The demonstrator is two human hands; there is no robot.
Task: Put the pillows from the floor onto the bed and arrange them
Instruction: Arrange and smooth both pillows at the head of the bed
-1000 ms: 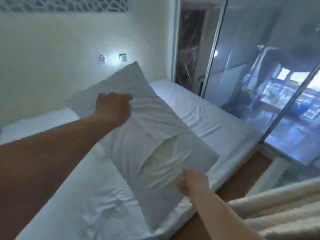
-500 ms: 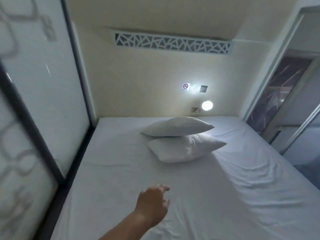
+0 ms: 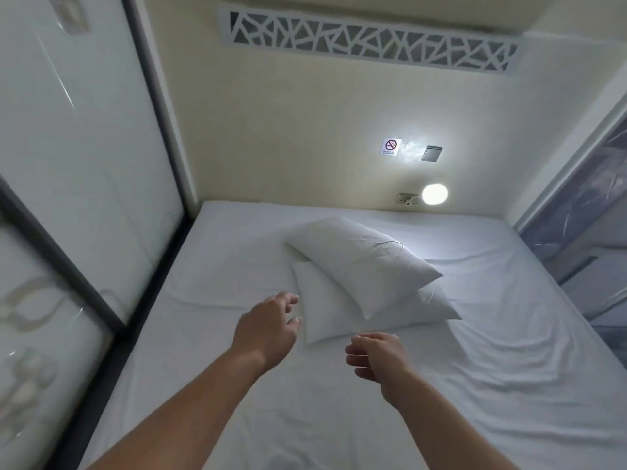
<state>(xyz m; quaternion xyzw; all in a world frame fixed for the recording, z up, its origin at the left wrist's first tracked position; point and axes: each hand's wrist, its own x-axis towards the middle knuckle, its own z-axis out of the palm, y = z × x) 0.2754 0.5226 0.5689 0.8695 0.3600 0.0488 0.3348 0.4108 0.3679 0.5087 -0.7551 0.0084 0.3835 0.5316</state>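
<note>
Two white pillows lie stacked in the middle of the bed [image 3: 210,334], which has a white sheet. The upper pillow [image 3: 363,262] rests slanted across the lower pillow [image 3: 342,317], covering its far half. My left hand [image 3: 268,329] hovers just left of the lower pillow's near corner, fingers spread, holding nothing. My right hand [image 3: 376,354] hangs just in front of the lower pillow's near edge, fingers loosely curled and empty. Neither hand touches a pillow.
A cream wall with a lit round lamp [image 3: 435,193], a socket and a no-smoking sign stands behind the bed. A glossy white panel with a dark frame [image 3: 84,164] bounds the left side. A glass partition [image 3: 583,205] runs along the right.
One second ago both hands held a pillow over the bed. Now that pillow lies on top of the other, both hands are empty, and they have reached closer to the stack.
</note>
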